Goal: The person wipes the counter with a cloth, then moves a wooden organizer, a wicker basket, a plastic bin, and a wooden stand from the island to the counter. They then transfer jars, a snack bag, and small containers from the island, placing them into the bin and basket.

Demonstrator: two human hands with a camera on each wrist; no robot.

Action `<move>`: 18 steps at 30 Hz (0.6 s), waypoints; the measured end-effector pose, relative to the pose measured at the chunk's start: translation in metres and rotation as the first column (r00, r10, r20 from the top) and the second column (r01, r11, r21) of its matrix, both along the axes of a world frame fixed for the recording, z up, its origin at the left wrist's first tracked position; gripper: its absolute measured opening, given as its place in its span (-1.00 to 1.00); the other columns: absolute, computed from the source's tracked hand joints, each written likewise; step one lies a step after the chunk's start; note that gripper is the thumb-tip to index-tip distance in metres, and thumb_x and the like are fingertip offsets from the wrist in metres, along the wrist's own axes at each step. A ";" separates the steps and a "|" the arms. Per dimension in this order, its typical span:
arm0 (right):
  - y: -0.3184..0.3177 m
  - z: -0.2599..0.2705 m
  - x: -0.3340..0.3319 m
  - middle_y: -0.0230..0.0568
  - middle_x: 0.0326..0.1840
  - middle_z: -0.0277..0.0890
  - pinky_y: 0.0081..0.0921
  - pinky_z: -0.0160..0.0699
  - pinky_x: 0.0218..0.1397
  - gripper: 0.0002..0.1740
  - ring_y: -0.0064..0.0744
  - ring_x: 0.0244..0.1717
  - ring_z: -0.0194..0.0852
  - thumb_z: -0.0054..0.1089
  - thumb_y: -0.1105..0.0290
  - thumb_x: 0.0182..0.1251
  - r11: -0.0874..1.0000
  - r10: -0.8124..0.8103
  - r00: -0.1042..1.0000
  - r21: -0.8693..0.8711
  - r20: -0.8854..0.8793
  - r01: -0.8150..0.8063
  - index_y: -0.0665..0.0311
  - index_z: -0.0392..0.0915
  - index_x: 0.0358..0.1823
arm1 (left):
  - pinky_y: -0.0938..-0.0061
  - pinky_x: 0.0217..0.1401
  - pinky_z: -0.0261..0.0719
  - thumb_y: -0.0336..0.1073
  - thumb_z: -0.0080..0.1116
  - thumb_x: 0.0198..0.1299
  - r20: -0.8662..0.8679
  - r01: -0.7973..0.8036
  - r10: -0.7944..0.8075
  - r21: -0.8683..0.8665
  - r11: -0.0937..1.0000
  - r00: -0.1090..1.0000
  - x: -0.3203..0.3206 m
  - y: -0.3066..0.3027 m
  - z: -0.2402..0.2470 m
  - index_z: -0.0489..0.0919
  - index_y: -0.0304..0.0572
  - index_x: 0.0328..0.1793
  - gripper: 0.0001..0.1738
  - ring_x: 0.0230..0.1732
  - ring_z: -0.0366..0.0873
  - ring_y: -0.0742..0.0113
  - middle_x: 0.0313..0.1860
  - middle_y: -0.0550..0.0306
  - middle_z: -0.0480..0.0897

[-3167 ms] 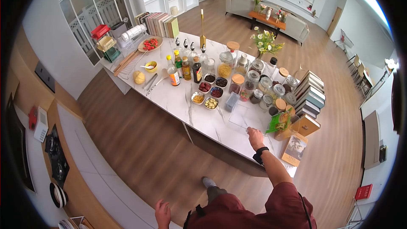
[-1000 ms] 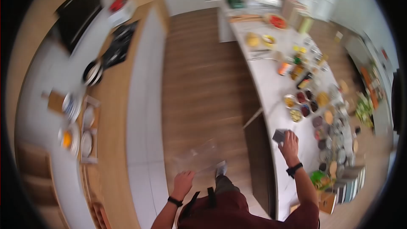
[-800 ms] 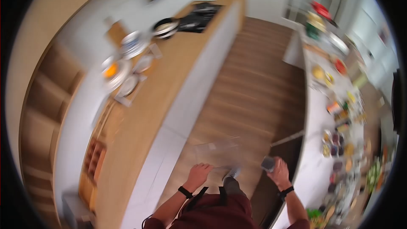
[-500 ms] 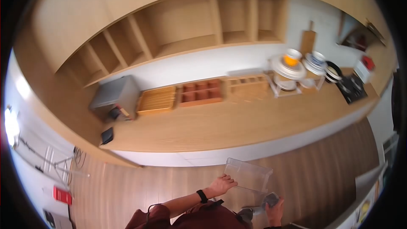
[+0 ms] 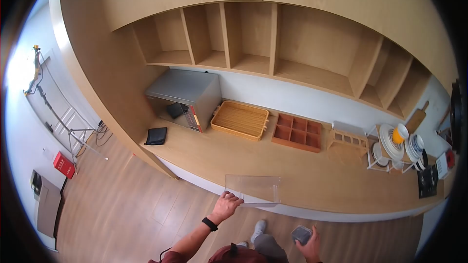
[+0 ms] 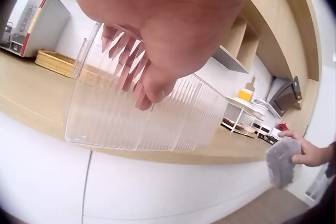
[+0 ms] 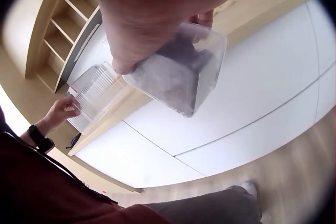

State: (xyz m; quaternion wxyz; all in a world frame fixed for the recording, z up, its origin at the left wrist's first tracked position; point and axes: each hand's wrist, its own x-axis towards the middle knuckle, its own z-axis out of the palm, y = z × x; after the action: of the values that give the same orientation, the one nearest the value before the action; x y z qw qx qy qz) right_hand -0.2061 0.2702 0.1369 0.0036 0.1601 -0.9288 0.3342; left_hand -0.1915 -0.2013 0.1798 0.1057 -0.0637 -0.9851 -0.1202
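My left hand (image 5: 226, 205) grips a clear, shallow plastic bin (image 5: 261, 190) by its near edge, held out low over the counter's front. Ribbed walls show on the bin (image 6: 157, 129) in the left wrist view, the fingers visible through the plastic. Lower right in the head view, my right hand (image 5: 311, 248) holds a small translucent plastic box (image 5: 302, 234) over the floor, apart from the bin. Something dark grey shows through the small box (image 7: 173, 85) in the right wrist view; I cannot tell what. The right palm hides part of that box.
A wooden counter (image 5: 234, 158) runs across ahead. On it stand a grey microwave (image 5: 180, 90), a woven tray (image 5: 240, 119), a reddish compartment box (image 5: 297, 133), a dish rack with plates (image 5: 390, 141), a black cooktop (image 5: 428, 182) and a black pouch (image 5: 156, 136). Open shelves (image 5: 317, 48) hang above.
The view has swung from the marble island to the wooden counter. The right hand has lifted the small box off the island, and the left hand now carries the clear bin towards the counter.
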 end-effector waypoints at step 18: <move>-0.164 0.019 -0.206 -0.13 0.36 0.38 0.33 0.09 0.62 0.02 0.04 0.47 0.28 0.72 0.07 -0.04 0.894 0.142 0.984 0.442 -0.108 -0.080 -0.16 0.44 0.55 | -0.01 0.60 0.35 -0.35 0.19 0.30 -0.155 -0.188 0.176 -0.068 0.980 0.972 -0.165 -0.126 0.069 0.75 0.09 -0.07 -0.83 0.04 0.65 0.21 -0.23 0.26 0.72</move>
State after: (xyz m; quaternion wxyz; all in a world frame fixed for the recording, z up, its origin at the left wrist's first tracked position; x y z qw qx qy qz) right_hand -0.4124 0.1057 0.1560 0.0126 0.2324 -0.9667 0.1060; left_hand -0.3560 -0.3277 0.2493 0.1866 0.0137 -0.9802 -0.0645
